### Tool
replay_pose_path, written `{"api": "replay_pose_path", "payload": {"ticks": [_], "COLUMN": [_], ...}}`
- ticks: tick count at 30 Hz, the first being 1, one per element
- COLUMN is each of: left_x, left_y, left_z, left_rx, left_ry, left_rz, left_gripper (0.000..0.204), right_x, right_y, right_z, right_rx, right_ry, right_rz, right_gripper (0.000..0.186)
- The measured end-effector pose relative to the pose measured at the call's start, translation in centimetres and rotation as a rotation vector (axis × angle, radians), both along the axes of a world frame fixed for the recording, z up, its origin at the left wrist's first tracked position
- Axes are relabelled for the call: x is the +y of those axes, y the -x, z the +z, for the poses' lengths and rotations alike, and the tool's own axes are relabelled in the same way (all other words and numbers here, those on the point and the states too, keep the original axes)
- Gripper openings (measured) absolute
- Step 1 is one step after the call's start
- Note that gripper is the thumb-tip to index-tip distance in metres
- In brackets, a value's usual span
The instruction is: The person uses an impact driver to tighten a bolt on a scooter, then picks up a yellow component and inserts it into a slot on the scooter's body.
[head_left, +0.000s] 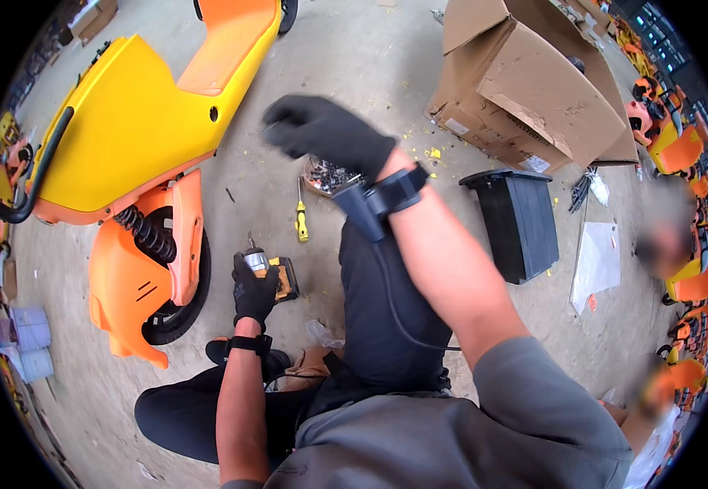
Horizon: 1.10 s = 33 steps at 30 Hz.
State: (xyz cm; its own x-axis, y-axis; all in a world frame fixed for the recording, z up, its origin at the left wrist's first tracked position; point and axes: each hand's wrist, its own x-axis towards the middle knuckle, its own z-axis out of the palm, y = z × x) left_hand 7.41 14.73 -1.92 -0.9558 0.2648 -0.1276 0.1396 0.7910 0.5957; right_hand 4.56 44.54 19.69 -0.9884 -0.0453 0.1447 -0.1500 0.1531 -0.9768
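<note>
In the head view, my left hand [254,289], in a black glove, grips a yellow-and-black cordless drill [281,281] on the floor. My gloved right hand [321,134] is raised over a tray of small black and silver parts [324,174]; its bent fingers are blurred by motion. A yellow-handled screwdriver [302,218] lies just below the tray. At the left stands a yellow and orange scooter [130,122] with an orange front fender [121,289], a black spring and a black tyre.
An open cardboard box [533,90] sits at upper right, with a black plastic bin [513,228] below it. A white sheet [594,261] and black ties [582,191] lie further right. Rows of scooters [680,151] line the right edge; lilac boxes [24,330] sit far left.
</note>
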Motion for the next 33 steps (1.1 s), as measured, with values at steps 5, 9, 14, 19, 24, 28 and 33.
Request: {"api": "replay_pose_path", "payload": {"ticks": [5, 9, 14, 19, 24, 28, 33], "left_x": [1.3, 1.5, 2.3, 3.9, 4.4, 4.3, 3.3], "left_y": [0.3, 1.0, 1.9, 3.5, 3.1, 2.8, 3.5], "left_z": [1.6, 2.3, 2.5, 2.0, 1.4, 1.1, 0.3], "left_rx": [-0.130, -0.191, -0.096, -0.079, 0.019, 0.102, 0.088], "left_ry": [0.046, 0.137, 0.102, 0.076, 0.182, 0.134, 0.076], "left_rz": [0.020, -0.028, 0.048, 0.098, 0.048, 0.037, -0.020], "left_gripper": [0.090, 0.090, 0.093, 0.084, 0.061, 0.042, 0.036], "right_x": [13.7, 23.2, 24.3, 25.3, 25.0, 25.1, 23.9], "right_y": [-6.5, -15.3, -21.2, -20.8, -19.5, -19.9, -21.2], "right_z": [-0.4, -6.4, -13.6, -19.7, -27.6, -34.3, -39.6], "right_rx": [-0.111, -0.234, -0.446, -0.667, -0.779, -0.905, -0.929], "right_ry": [0.257, 0.217, 0.208, 0.239, 0.024, -0.150, -0.515], "right_rz": [-0.391, -0.660, -0.861, -0.839, -0.909, -0.880, -0.792], "right_gripper": [0.036, 0.016, 0.011, 0.012, 0.020, 0.025, 0.031]}}
